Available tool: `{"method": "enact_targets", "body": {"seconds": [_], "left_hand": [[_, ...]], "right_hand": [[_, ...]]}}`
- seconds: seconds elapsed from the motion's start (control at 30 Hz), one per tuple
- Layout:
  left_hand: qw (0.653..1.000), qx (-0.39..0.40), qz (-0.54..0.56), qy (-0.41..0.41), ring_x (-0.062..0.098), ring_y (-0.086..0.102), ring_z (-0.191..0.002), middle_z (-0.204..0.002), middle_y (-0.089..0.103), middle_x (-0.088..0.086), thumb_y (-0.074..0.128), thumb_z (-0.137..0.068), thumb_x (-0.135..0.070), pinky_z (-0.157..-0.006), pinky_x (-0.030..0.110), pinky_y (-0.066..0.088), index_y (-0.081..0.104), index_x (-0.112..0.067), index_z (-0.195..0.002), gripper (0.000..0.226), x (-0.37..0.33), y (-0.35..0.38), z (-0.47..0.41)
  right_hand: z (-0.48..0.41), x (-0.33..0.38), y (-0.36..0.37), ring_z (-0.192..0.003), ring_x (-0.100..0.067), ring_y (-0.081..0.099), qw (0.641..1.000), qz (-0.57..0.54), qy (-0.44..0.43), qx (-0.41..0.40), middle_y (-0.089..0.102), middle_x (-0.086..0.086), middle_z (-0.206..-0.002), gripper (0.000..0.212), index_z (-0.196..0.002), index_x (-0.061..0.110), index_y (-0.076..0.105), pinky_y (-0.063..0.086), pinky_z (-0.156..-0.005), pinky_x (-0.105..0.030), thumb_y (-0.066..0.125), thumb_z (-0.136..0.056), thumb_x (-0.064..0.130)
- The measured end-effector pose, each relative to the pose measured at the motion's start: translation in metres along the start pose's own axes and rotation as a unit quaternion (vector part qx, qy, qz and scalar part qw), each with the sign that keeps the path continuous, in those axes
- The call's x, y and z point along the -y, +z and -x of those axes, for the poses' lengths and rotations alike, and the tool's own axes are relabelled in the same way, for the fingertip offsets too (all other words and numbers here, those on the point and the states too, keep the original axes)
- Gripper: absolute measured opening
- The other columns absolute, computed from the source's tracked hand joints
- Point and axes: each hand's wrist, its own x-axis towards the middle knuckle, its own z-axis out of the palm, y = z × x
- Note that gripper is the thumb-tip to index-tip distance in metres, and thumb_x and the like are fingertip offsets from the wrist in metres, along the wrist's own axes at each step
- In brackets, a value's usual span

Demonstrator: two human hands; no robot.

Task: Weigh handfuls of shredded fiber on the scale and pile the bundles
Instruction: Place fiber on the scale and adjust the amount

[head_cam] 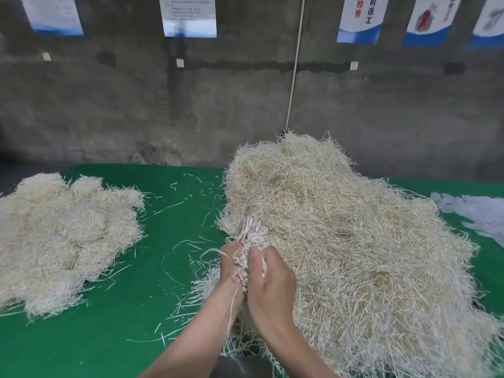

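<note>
Weighed pile: low mound of pale cream fiber bundles point(62, 241), at the table's left end, well apart from the hands.
Left hand point(231, 264): fingers curled round a tuft of flat whitish shredded fiber point(253, 234).
Right hand point(271, 282): gripping the same tuft, thumb pressed on it.
Stock: large straw-coloured heap of loose fiber point(354, 241), touching both hands and far bigger than the mound; judged mostly unweighed.
Scale: not identifiable in view.
Surface: green cloth-covered table point(109, 336), littered with stray strands; translucent white plastic sheets point(477, 214) at far right.
Room: rough grey concrete wall point(109, 105), blue-and-white printed posters point(188, 15), hanging white cord point(294, 64).
</note>
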Motion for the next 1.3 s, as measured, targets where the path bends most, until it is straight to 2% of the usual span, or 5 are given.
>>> {"method": "enact_targets", "body": {"seconds": [0.27,0.5,0.77,1.1,1.3], "left_hand": [[0.976,0.068,-0.153,0.137,0.001,0.056,-0.092,-0.093,0.060,-0.016,0.061,-0.075,-0.055,-0.094,0.035,0.045,0.062,-0.019,-0.105,0.047,-0.004,-0.019,-0.003],[0.997,0.022,-0.016,0.068,0.022,0.053,-0.114,-0.126,0.055,0.006,0.042,-0.081,-0.069,-0.098,0.047,0.042,0.049,-0.018,-0.126,0.069,0.008,-0.022,-0.005],[0.995,0.020,0.053,-0.082,0.033,0.063,-0.103,-0.105,0.066,0.019,0.043,-0.095,-0.050,-0.083,0.043,0.051,0.055,0.000,-0.124,0.059,0.018,-0.021,-0.017],[0.999,-0.006,-0.018,0.040,0.020,0.054,-0.064,-0.081,0.058,0.009,0.054,-0.094,-0.026,-0.053,0.022,0.050,0.060,-0.012,-0.084,0.019,0.025,0.003,0.002],[0.977,0.051,-0.200,0.052,0.011,0.061,-0.093,-0.103,0.058,-0.009,0.056,-0.091,-0.037,-0.102,0.035,0.036,0.059,-0.011,-0.106,0.029,0.018,-0.002,-0.003]], "right_hand": [[-0.029,-0.014,-0.027,-0.125,-0.001,0.038,0.973,-0.169,0.092,0.128,0.031,0.017,-0.143,0.058,-0.134,0.040,0.032,0.036,-0.101,-0.033,0.044,-0.084,0.066],[-0.041,-0.009,-0.023,-0.037,0.001,0.043,0.964,-0.187,0.185,0.043,0.042,0.008,-0.057,0.032,-0.092,0.023,0.048,0.053,-0.057,-0.021,0.047,-0.089,0.055],[0.035,-0.021,-0.010,-0.088,-0.008,0.046,0.984,0.084,-0.113,0.110,0.043,0.011,-0.098,0.018,-0.093,0.039,0.042,0.042,-0.075,-0.024,0.035,-0.089,0.055],[0.024,-0.017,-0.006,-0.050,0.001,0.037,0.998,0.036,0.043,0.003,0.044,0.013,-0.058,0.028,-0.065,0.030,0.041,0.033,-0.051,-0.016,0.035,-0.091,0.040],[-0.014,-0.020,-0.035,-0.128,-0.002,0.033,0.987,-0.113,0.104,0.040,0.031,0.011,-0.145,0.055,-0.137,0.040,0.029,0.030,-0.101,-0.029,0.044,-0.088,0.061]]}}
